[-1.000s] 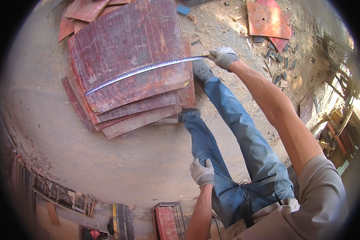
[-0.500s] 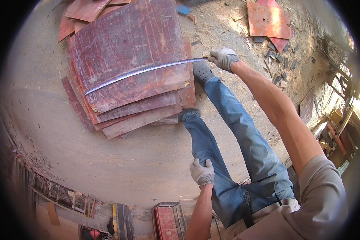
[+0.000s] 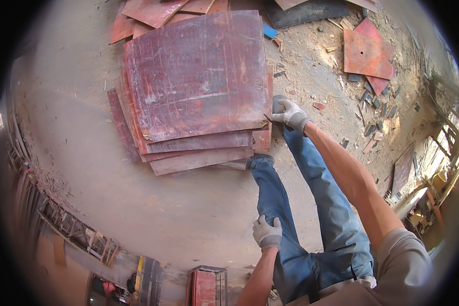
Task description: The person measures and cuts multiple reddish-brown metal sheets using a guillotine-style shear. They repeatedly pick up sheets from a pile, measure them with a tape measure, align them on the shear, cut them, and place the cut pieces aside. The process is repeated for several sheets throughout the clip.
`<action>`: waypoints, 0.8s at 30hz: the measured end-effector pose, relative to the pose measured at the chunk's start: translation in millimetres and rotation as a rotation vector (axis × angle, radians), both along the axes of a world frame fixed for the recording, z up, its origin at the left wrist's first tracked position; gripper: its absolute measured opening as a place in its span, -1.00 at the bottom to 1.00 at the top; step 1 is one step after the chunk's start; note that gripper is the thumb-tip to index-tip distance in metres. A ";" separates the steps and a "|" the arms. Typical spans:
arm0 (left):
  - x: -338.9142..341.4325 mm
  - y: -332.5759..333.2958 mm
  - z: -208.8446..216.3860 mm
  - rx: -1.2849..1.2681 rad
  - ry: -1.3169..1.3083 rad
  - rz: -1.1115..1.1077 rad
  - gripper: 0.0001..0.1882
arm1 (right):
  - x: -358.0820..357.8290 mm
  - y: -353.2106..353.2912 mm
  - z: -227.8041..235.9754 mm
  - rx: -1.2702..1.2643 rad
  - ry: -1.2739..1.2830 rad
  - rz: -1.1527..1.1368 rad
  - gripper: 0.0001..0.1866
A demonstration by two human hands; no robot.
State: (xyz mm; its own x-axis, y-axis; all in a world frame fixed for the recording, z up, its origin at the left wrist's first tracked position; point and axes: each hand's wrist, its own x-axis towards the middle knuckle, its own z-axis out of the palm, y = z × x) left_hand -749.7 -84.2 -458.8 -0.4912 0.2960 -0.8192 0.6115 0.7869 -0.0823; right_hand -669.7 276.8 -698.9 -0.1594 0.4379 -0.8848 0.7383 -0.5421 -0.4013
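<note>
The top board (image 3: pixel 199 76) is lying flat on a stack of red-brown plywood panels (image 3: pixel 188 153) on the dusty concrete floor (image 3: pixel 86 194), its right edge reaching toward the person's feet. The right hand (image 3: pixel 290 115), in a grey knit glove, is closing its fingers around the lower right corner of that board — a narrow pinch on the edge, with a small dark tip showing just beside the fingers (too small to tell what it is). The right shoe (image 3: pixel 278 102) is standing just behind this hand, touching the side of the stack; the left shoe (image 3: pixel 260 162) is pressing against the stack's lower corner.

The board is looking worn: dark red film, pale scuffs, grey streaks across the middle, a chipped lower left corner. The panels under it are fanning out, each slightly askew.

The left hand (image 3: pixel 268 233), also gloved, is resting curled on the left thigh of the blue jeans (image 3: pixel 285 204) — holding nothing.

Farther out, more red panels (image 3: pixel 367 53) are lying amid wood scraps (image 3: pixel 372 127) and sawdust, well apart from the stack. A red crate-like frame (image 3: pixel 205 285) is standing at the lower edge, its contents hard to make out.
</note>
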 end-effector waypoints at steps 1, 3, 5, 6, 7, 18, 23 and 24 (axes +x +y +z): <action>-0.9 -1.6 2.5 -0.050 -0.013 0.012 -0.40 | -8.9 -1.1 -5.3 -0.036 0.097 -0.081 -0.06; -3.6 -4.6 9.1 -0.046 -0.009 0.030 -0.38 | -23.6 -1.6 -9.6 -0.163 0.210 -0.217 -0.13; -6.7 -6.4 17.5 -0.050 -0.024 0.042 -0.37 | -34.7 0.8 -5.1 -0.169 0.051 -0.208 -0.43; -8.8 -6.6 21.2 -0.046 -0.026 0.039 -0.36 | -40.4 3.6 -0.5 -0.235 0.005 -0.248 -0.57; -10.4 -6.8 25.9 -0.097 -0.030 0.058 -0.36 | -42.5 6.2 8.5 -0.276 0.025 -0.252 -0.59; -4.1 -31.7 36.7 -0.019 0.027 0.118 -0.35 | -114.8 -1.7 163.0 -0.441 0.446 -0.148 -0.53; -33.9 -3.6 69.3 0.305 0.024 0.971 -0.29 | -125.6 -15.7 307.6 -0.344 0.452 -0.153 -0.52; -50.8 7.3 80.7 0.473 -0.002 1.370 -0.24 | -118.8 -20.4 345.4 -0.313 0.429 -0.162 -0.51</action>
